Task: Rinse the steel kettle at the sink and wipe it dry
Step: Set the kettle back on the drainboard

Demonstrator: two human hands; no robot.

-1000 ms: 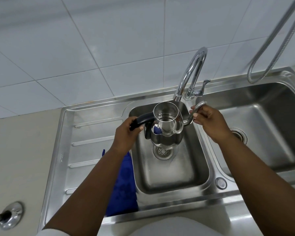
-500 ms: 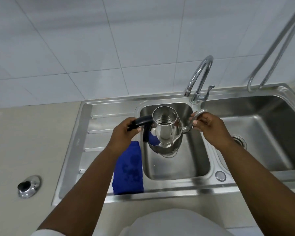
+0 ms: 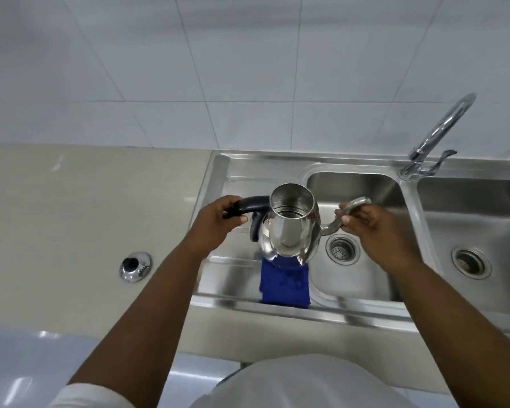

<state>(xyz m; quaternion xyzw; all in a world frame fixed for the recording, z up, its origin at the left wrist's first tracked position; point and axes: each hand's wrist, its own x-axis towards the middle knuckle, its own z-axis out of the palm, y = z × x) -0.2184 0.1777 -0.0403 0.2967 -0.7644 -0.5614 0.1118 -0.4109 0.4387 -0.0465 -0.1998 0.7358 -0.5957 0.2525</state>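
Gripping lidless steel kettle (image 3: 289, 231) over blue cloth (image 3: 284, 285): left hand (image 3: 218, 219) curled round black handle (image 3: 248, 206), right hand (image 3: 371, 228) pinching spout (image 3: 351, 210), hands apart.

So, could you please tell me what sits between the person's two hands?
In the head view, the steel kettle hangs between them: the left hand grips its black handle, the right hand pinches its spout.
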